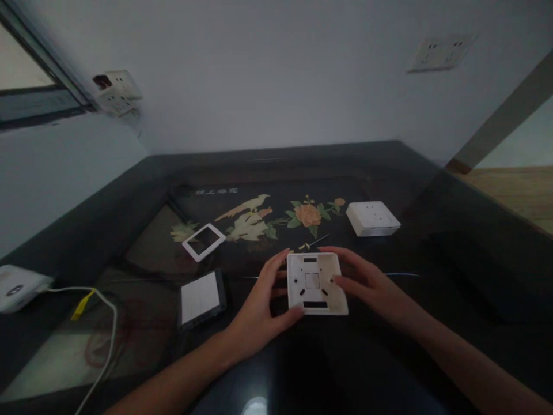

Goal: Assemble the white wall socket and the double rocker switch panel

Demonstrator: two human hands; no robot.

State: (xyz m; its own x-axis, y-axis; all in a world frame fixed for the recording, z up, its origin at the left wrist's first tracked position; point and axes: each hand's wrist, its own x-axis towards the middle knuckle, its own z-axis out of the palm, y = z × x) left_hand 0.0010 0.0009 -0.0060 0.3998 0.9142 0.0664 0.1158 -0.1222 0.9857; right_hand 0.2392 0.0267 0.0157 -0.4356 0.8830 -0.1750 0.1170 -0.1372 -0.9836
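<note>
A white square wall-socket back box (312, 280) is held just over the dark table, its hollow side with slots and screw holes facing me. My left hand (270, 305) grips its left side, thumb on the lower left corner and fingers behind. On the opposite side, my right hand (360, 276) holds the box, with a finger or thumb reaching inside its right wall. Beyond the box lies a thin screwdriver-like rod (318, 239), partly beside small yellowish bits. A thin pale wire (401, 274) runs out to the right behind my right hand.
A white socket (374, 219) on its box sits at the back right. Left lie a white frame (204, 242) and a dark module with a white label (201, 298). A white device (19, 288) with a cable (114, 328) is far left. Sockets (443, 52) are on the wall.
</note>
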